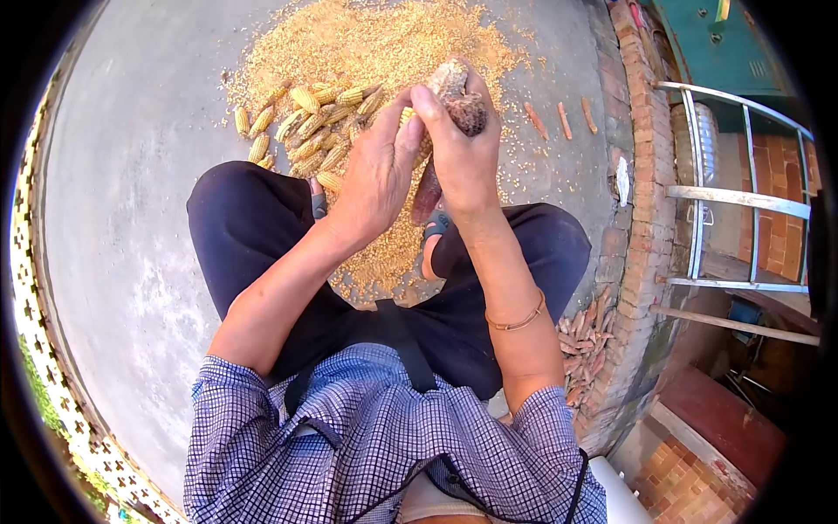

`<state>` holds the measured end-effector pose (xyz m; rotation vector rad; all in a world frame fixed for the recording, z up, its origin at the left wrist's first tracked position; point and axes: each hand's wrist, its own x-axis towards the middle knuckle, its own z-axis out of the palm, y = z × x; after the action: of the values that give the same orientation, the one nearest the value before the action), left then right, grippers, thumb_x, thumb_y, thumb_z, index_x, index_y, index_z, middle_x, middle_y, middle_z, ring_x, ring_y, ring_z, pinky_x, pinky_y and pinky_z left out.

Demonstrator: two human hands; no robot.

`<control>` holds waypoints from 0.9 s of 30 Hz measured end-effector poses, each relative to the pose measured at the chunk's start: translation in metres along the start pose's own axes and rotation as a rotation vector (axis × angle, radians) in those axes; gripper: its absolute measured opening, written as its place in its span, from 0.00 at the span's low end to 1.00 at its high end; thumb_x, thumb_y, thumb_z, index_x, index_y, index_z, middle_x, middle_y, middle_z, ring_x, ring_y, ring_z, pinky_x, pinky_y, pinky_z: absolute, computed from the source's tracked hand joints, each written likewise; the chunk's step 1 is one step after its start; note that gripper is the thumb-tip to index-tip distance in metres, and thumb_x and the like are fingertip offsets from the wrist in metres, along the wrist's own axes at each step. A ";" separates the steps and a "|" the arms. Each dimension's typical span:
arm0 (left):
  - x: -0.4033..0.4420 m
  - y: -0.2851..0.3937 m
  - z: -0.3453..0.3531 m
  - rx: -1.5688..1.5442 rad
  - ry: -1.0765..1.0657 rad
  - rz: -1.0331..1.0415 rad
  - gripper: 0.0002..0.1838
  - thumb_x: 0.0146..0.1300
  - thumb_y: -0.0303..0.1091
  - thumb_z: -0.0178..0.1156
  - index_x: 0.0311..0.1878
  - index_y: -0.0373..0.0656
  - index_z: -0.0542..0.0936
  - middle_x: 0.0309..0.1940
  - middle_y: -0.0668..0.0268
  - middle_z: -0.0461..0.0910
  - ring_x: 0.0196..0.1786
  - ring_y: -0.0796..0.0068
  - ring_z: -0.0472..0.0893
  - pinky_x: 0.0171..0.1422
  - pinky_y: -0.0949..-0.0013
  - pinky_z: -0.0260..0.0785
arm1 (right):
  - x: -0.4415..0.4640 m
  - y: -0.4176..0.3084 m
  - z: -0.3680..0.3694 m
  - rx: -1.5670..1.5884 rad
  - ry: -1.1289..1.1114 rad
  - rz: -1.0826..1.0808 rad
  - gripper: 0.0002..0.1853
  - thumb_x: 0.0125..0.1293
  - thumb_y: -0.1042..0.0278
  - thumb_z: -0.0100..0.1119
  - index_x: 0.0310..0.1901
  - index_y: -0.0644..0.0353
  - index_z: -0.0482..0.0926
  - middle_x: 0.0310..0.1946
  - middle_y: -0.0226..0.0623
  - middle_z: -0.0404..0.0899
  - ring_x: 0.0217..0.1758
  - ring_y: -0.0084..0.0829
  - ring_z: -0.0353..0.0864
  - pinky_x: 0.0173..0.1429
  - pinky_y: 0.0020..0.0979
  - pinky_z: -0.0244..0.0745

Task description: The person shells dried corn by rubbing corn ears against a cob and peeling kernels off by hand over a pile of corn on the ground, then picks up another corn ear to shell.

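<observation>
- While both forearms reach forward over the lap, the right hand (467, 148) is closed around a pale cob (449, 77), whose rough tip sticks out past the thumb.
- Just below that tip, a dark reddish cob end (468, 113) also shows against the right hand.
- The left hand (377, 175) is beside it, fingers curled and thumb toward the right thumb; its grip is hidden, so I cannot tell whether it holds anything.
- Under the hands, a dark reddish cob (427, 192) slants downward; whether it joins the end above is unclear.
- Beyond the left hand, yellow corn ears (314, 131) are heaped on the concrete floor (140, 166), next to loose kernels (349, 44).
- To the right, three stripped cobs (565, 121) lie apart; more bare cobs (587, 345) are piled near the brick edging (649, 175).
</observation>
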<state>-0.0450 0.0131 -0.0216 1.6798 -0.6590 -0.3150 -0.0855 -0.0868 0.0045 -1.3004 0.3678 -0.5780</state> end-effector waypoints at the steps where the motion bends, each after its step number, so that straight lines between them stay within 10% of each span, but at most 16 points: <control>1: -0.003 0.008 -0.001 -0.009 -0.057 -0.125 0.27 0.77 0.46 0.43 0.64 0.30 0.68 0.48 0.44 0.80 0.55 0.56 0.80 0.57 0.58 0.69 | 0.002 0.003 0.000 -0.037 0.054 -0.010 0.16 0.65 0.68 0.65 0.49 0.68 0.74 0.36 0.32 0.80 0.39 0.20 0.79 0.43 0.24 0.74; 4: -0.009 0.003 0.010 -0.051 -0.012 0.028 0.25 0.77 0.46 0.43 0.60 0.30 0.70 0.39 0.50 0.82 0.49 0.57 0.81 0.55 0.58 0.70 | 0.008 0.005 0.001 -0.166 0.233 -0.056 0.09 0.67 0.69 0.63 0.34 0.64 0.74 0.24 0.26 0.77 0.27 0.16 0.75 0.31 0.22 0.69; 5: -0.007 0.003 0.008 -0.172 -0.054 -0.042 0.24 0.77 0.48 0.42 0.52 0.32 0.73 0.27 0.59 0.76 0.29 0.67 0.76 0.37 0.64 0.70 | 0.009 0.006 -0.001 -0.175 0.222 -0.087 0.10 0.67 0.68 0.63 0.34 0.64 0.74 0.24 0.26 0.77 0.27 0.15 0.75 0.31 0.22 0.69; 9: -0.002 0.011 -0.006 -0.953 -0.289 -0.524 0.24 0.78 0.54 0.37 0.43 0.42 0.72 0.21 0.70 0.66 0.17 0.85 0.53 0.19 0.78 0.41 | 0.016 0.008 -0.010 -0.105 0.155 0.020 0.11 0.66 0.66 0.65 0.41 0.65 0.77 0.30 0.34 0.81 0.32 0.22 0.80 0.38 0.26 0.74; 15: 0.003 0.010 -0.014 -1.114 -0.318 -0.619 0.23 0.77 0.55 0.37 0.47 0.44 0.71 0.22 0.70 0.67 0.18 0.84 0.57 0.20 0.77 0.45 | 0.014 -0.001 -0.018 0.029 -0.014 0.120 0.27 0.68 0.70 0.60 0.66 0.65 0.63 0.51 0.48 0.79 0.55 0.35 0.81 0.59 0.35 0.77; 22: 0.004 0.020 -0.013 -0.726 -0.171 -0.483 0.20 0.77 0.50 0.43 0.58 0.47 0.74 0.37 0.68 0.74 0.28 0.86 0.65 0.28 0.82 0.58 | 0.008 0.009 -0.014 -0.237 -0.131 -0.278 0.42 0.62 0.66 0.69 0.71 0.66 0.55 0.50 0.41 0.76 0.50 0.26 0.78 0.53 0.26 0.75; 27: 0.003 0.015 -0.018 -0.460 -0.160 -0.266 0.23 0.77 0.52 0.40 0.54 0.42 0.73 0.36 0.68 0.73 0.27 0.86 0.66 0.26 0.81 0.56 | 0.003 -0.019 -0.018 -0.208 -0.248 0.048 0.42 0.62 0.61 0.69 0.71 0.66 0.56 0.67 0.50 0.60 0.70 0.37 0.63 0.69 0.36 0.64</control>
<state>-0.0366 0.0245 -0.0026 1.3044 -0.4349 -0.7402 -0.0972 -0.1060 0.0188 -1.5396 0.2576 -0.3391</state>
